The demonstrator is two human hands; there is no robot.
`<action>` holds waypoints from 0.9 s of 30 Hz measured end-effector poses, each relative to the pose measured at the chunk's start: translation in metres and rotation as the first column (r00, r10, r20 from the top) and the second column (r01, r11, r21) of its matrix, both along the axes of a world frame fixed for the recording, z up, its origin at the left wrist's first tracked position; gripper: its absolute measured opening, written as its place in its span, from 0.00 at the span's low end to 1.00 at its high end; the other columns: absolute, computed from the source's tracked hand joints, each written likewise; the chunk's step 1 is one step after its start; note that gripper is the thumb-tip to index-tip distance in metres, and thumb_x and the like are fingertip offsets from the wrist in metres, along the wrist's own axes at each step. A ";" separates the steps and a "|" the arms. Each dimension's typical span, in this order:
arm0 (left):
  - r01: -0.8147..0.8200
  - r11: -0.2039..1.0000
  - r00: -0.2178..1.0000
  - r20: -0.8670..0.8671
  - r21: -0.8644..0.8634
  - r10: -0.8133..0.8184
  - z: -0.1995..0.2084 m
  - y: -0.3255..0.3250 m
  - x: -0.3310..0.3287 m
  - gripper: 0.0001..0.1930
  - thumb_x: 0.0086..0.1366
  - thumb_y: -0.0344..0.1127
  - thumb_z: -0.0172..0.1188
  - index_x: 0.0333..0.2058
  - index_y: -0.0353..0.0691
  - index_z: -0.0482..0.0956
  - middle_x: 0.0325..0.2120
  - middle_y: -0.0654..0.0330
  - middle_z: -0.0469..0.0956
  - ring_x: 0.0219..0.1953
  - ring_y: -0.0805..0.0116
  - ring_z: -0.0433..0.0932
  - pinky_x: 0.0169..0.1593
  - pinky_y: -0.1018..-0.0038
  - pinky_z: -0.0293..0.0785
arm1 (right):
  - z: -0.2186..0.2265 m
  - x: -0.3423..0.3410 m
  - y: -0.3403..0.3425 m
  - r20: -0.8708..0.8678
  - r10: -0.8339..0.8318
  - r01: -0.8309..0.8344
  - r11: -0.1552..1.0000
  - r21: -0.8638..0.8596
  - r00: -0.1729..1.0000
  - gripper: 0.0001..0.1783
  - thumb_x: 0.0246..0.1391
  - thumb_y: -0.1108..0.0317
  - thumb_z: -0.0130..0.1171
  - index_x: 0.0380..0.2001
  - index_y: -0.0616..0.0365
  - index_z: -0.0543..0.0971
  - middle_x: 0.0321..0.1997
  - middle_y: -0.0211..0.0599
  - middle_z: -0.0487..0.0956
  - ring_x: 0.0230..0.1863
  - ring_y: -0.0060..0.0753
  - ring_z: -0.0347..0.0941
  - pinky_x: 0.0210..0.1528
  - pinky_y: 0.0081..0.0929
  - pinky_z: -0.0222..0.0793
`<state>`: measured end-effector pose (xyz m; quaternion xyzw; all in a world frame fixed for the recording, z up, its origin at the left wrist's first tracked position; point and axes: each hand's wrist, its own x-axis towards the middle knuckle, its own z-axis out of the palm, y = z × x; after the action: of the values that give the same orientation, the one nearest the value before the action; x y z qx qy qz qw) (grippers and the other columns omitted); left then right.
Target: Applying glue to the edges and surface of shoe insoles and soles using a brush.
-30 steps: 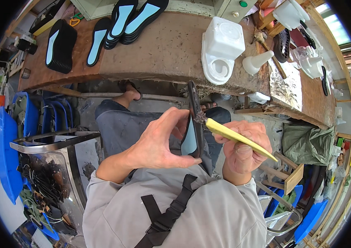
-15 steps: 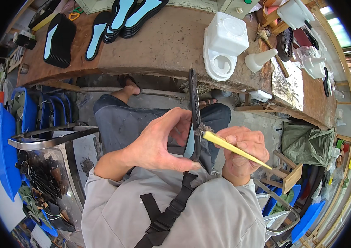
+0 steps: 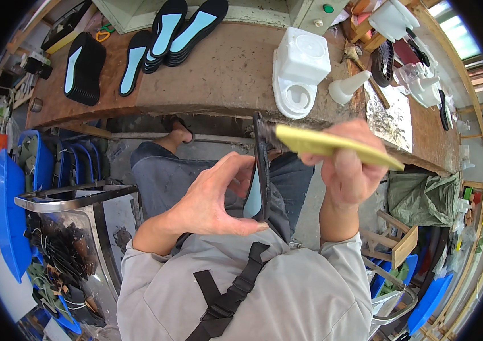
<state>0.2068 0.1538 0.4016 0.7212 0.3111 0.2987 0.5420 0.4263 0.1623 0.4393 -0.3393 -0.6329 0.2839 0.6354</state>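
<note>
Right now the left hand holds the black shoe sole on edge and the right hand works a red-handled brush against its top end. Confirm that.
Not quite. The brush in the right hand has a yellow handle, not red; the head view shows it. The left hand does hold the black shoe sole on edge.

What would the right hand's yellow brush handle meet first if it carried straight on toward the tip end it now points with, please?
Most likely the black shoe sole held on edge by the left hand. The yellow-handled brush in the right hand already points at its upper part; whether they touch is unclear.
</note>
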 end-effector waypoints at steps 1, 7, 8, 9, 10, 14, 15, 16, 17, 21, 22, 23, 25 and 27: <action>-0.007 1.000 1.000 0.000 0.004 0.007 0.001 0.001 -0.001 0.42 0.37 0.43 0.75 0.51 0.33 0.66 0.33 0.59 0.68 0.34 0.69 0.72 0.38 0.73 0.74 | -0.007 -0.001 -0.006 -0.046 0.031 -0.029 0.999 0.037 0.998 0.07 0.49 0.73 0.58 0.26 0.67 0.79 0.20 0.38 0.80 0.25 0.33 0.75 0.30 0.28 0.70; 0.003 0.999 1.000 0.001 0.038 -0.003 0.000 0.007 -0.002 0.42 0.37 0.43 0.75 0.51 0.34 0.66 0.32 0.59 0.67 0.33 0.69 0.71 0.38 0.73 0.74 | -0.029 0.002 -0.029 -0.096 0.230 -0.207 0.957 0.201 0.968 0.06 0.50 0.73 0.60 0.30 0.65 0.76 0.29 0.44 0.75 0.22 0.38 0.75 0.22 0.37 0.78; 0.002 0.998 1.000 -0.012 0.060 -0.002 0.001 0.008 -0.001 0.42 0.37 0.43 0.75 0.51 0.34 0.66 0.32 0.59 0.67 0.33 0.68 0.71 0.37 0.73 0.74 | -0.028 0.005 -0.031 -0.095 0.223 -0.200 0.958 0.203 0.970 0.06 0.50 0.73 0.60 0.30 0.65 0.76 0.29 0.44 0.75 0.22 0.38 0.75 0.22 0.37 0.78; 0.003 0.996 1.000 -0.027 0.084 -0.001 0.002 0.009 -0.001 0.42 0.37 0.42 0.75 0.51 0.34 0.66 0.32 0.59 0.67 0.33 0.68 0.71 0.37 0.73 0.74 | -0.027 0.008 -0.033 -0.108 0.237 -0.218 0.962 0.164 0.965 0.07 0.50 0.73 0.61 0.31 0.66 0.76 0.29 0.44 0.76 0.22 0.38 0.75 0.22 0.37 0.78; 0.011 0.996 1.000 -0.027 0.088 -0.009 0.002 0.009 -0.001 0.42 0.37 0.42 0.75 0.51 0.34 0.66 0.32 0.59 0.67 0.33 0.68 0.71 0.37 0.73 0.74 | -0.026 0.009 -0.034 -0.121 0.250 -0.235 0.964 0.126 0.960 0.08 0.49 0.73 0.62 0.31 0.66 0.76 0.29 0.43 0.76 0.23 0.38 0.76 0.22 0.37 0.78; -0.063 0.954 0.994 -0.064 0.293 0.085 0.000 0.008 0.003 0.41 0.35 0.37 0.75 0.51 0.34 0.67 0.32 0.56 0.68 0.32 0.64 0.72 0.38 0.71 0.73 | -0.010 0.016 -0.021 -0.176 0.326 -0.311 0.944 0.110 0.929 0.09 0.43 0.78 0.65 0.29 0.70 0.78 0.27 0.50 0.78 0.24 0.43 0.77 0.27 0.35 0.79; -0.097 0.934 0.990 -0.068 0.344 0.127 -0.001 0.008 0.003 0.41 0.34 0.35 0.75 0.50 0.33 0.67 0.34 0.55 0.69 0.33 0.62 0.72 0.39 0.70 0.74 | -0.004 0.011 -0.019 -0.231 0.289 -0.271 0.957 0.107 0.929 0.09 0.44 0.77 0.65 0.29 0.70 0.78 0.25 0.50 0.79 0.23 0.42 0.77 0.26 0.33 0.78; -0.098 0.932 0.989 -0.066 0.349 0.129 -0.001 0.009 0.004 0.41 0.34 0.35 0.75 0.50 0.33 0.67 0.34 0.55 0.69 0.33 0.62 0.72 0.39 0.70 0.74 | -0.003 0.011 -0.018 -0.229 0.292 -0.272 0.956 0.113 0.929 0.09 0.44 0.77 0.65 0.29 0.70 0.78 0.25 0.50 0.79 0.23 0.42 0.77 0.26 0.33 0.78; -0.131 0.906 0.982 -0.069 0.402 0.173 -0.002 0.010 0.004 0.41 0.33 0.34 0.74 0.50 0.33 0.67 0.35 0.54 0.70 0.34 0.60 0.73 0.39 0.69 0.74 | -0.001 0.012 -0.017 -0.222 0.304 -0.286 0.952 0.107 0.927 0.09 0.44 0.76 0.65 0.30 0.70 0.78 0.24 0.49 0.79 0.22 0.41 0.77 0.26 0.32 0.77; -0.216 0.757 0.949 -0.048 0.617 0.311 -0.008 0.014 0.000 0.41 0.32 0.30 0.73 0.51 0.32 0.67 0.40 0.52 0.71 0.40 0.55 0.74 0.40 0.67 0.74 | 0.004 0.008 -0.010 -0.194 0.383 -0.355 0.921 0.162 0.903 0.09 0.50 0.73 0.59 0.31 0.71 0.77 0.22 0.51 0.76 0.14 0.36 0.73 0.17 0.33 0.75; -0.240 0.657 0.933 -0.016 0.714 0.359 -0.009 0.015 -0.001 0.41 0.31 0.29 0.73 0.51 0.32 0.67 0.40 0.53 0.71 0.40 0.54 0.73 0.40 0.67 0.74 | 0.004 0.008 -0.011 -0.206 0.393 -0.368 0.918 0.150 0.896 0.09 0.49 0.74 0.59 0.32 0.71 0.77 0.23 0.51 0.76 0.14 0.36 0.73 0.17 0.33 0.75; -0.256 0.621 0.924 -0.001 0.740 0.382 -0.013 0.017 -0.002 0.41 0.31 0.27 0.72 0.51 0.31 0.68 0.41 0.53 0.71 0.41 0.54 0.73 0.40 0.67 0.74 | 0.003 0.009 -0.012 -0.205 0.397 -0.372 0.916 0.150 0.895 0.09 0.49 0.74 0.59 0.32 0.71 0.77 0.23 0.51 0.76 0.14 0.36 0.73 0.17 0.33 0.75; -0.261 0.550 0.912 0.015 0.793 0.410 -0.014 0.021 -0.006 0.41 0.32 0.27 0.71 0.51 0.31 0.68 0.41 0.53 0.71 0.41 0.54 0.73 0.40 0.67 0.74 | 0.003 0.013 -0.014 -0.149 0.403 -0.392 0.914 0.103 0.903 0.09 0.48 0.75 0.60 0.32 0.72 0.77 0.24 0.51 0.75 0.14 0.37 0.74 0.17 0.33 0.76; -0.265 0.429 0.893 0.052 0.863 0.447 -0.016 0.026 -0.009 0.40 0.32 0.27 0.71 0.50 0.32 0.68 0.42 0.53 0.71 0.41 0.53 0.72 0.40 0.66 0.75 | 0.006 0.006 -0.019 -0.206 0.365 -0.359 0.931 0.067 0.908 0.08 0.44 0.76 0.62 0.29 0.71 0.79 0.22 0.49 0.77 0.18 0.36 0.74 0.20 0.28 0.74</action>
<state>0.1980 0.1797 0.3857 0.8337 0.3181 0.4514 0.0096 0.4327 0.1430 0.4456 -0.1748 -0.6161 0.4230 0.6410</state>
